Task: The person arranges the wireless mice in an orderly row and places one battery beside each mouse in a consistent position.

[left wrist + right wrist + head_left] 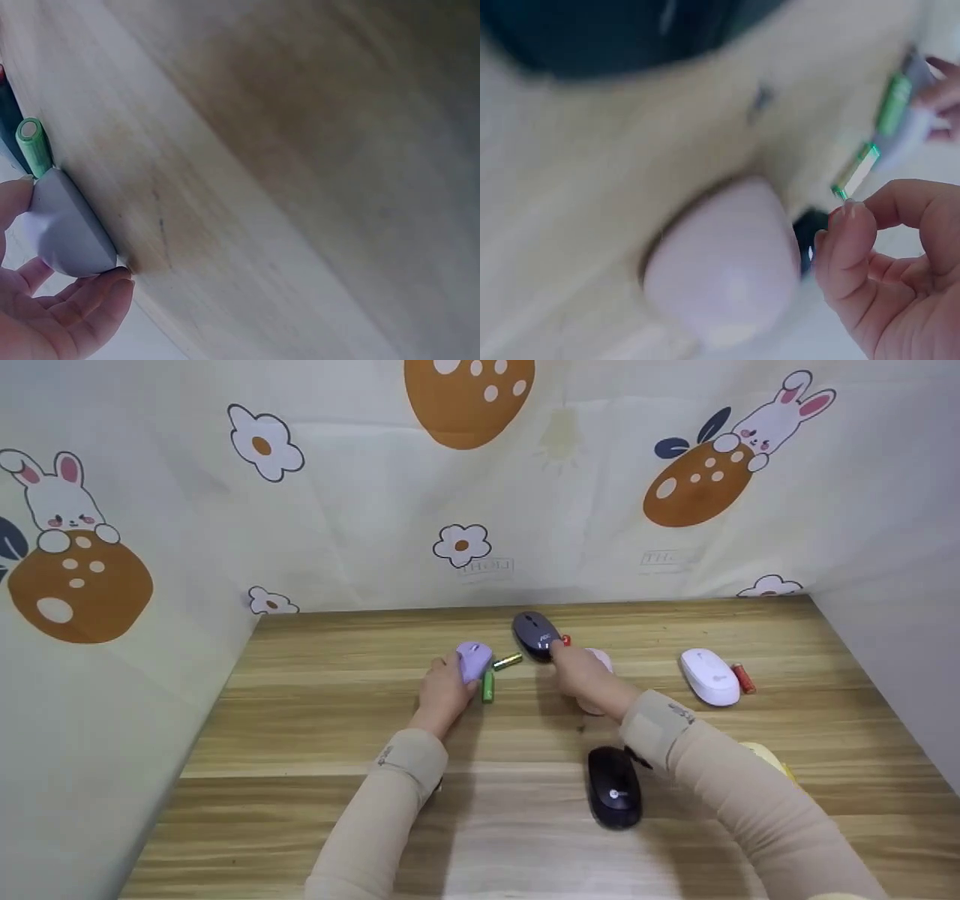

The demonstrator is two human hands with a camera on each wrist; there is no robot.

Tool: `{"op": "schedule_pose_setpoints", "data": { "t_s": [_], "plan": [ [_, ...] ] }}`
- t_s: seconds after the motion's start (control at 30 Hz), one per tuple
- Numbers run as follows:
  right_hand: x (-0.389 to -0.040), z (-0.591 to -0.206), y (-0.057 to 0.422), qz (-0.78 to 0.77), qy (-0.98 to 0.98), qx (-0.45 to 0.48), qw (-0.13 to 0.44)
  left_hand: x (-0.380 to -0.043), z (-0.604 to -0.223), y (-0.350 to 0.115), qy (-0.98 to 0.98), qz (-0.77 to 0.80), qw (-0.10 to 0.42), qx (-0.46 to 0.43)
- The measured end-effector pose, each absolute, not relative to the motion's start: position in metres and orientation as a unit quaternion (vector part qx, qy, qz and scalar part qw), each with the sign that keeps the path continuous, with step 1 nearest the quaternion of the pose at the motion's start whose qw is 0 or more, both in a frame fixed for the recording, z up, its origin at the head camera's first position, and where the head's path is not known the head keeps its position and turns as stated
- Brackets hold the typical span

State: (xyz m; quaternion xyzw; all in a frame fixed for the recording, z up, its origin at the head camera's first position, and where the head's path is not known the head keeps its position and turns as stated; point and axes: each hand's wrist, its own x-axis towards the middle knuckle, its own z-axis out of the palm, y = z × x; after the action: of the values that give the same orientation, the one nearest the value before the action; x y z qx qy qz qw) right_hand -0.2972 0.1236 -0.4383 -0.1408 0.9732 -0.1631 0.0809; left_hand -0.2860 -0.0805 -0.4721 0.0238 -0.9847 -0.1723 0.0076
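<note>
A left hand (442, 690) grips the purple mouse (474, 660) by its sides, likely to steady it on the counter (315, 720); the right hand (589, 673) (whether pinching anything, unclear) curls beside the gray mouse (535, 634).

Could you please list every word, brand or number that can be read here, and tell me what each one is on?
"AOC", small but probably so: on the dark grey mouse.
"LIGHT", faint and apparently reversed: low on the patterned cloth, with a similar, less clear word farther right.
Too small or blurred to read: the logos on the black mouse and white mouse, and the dark marks on both cuffs.
</note>
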Motion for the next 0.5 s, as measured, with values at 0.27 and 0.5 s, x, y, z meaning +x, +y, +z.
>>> {"op": "schedule_pose_setpoints", "data": {
  "t_s": [0.27,0.5],
  "plan": [
    [-0.314,-0.424,0.187,-0.22,0.967,-0.086,0.099,-0.287,-0.471,-0.082,-0.984,-0.176,-0.005,0.036],
    [-0.313,-0.445,0.217,-0.231,0.959,-0.073,0.144,-0.287,-0.471,-0.08,-0.983,-0.181,-0.01,0.036]
  ]
}}
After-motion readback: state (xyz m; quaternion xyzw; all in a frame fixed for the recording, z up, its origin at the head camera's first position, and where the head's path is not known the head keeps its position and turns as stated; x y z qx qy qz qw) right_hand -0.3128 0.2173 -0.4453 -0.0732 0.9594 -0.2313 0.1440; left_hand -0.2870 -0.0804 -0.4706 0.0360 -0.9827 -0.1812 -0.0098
